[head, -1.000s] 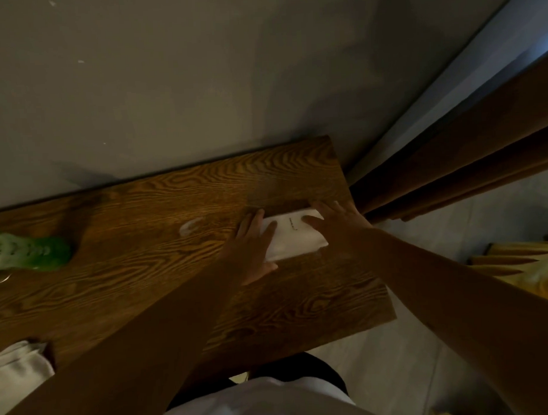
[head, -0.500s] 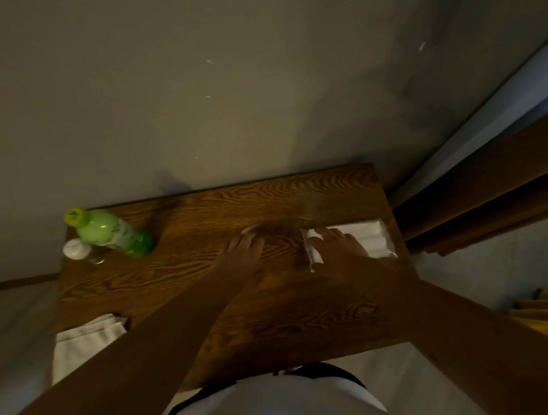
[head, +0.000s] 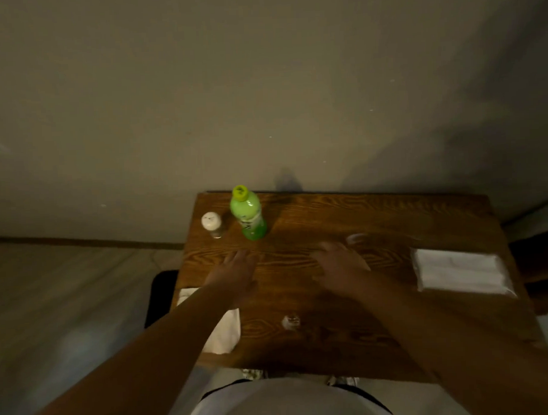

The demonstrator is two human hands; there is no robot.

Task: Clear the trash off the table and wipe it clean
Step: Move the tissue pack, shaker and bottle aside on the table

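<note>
Both hands are empty with fingers spread: left hand [head: 234,272] and right hand [head: 340,264] hover over the counter [head: 333,338]. The green bottle [head: 247,215] stands upright just beyond the left hand, the nearer one, with a small white-capped jar [head: 212,224] beside it. A crumpled scrap [head: 290,321] lies near the front edge between the arms; a white tissue pack [head: 461,270] lies well right, a folded cloth [head: 224,330] under the left forearm
</note>
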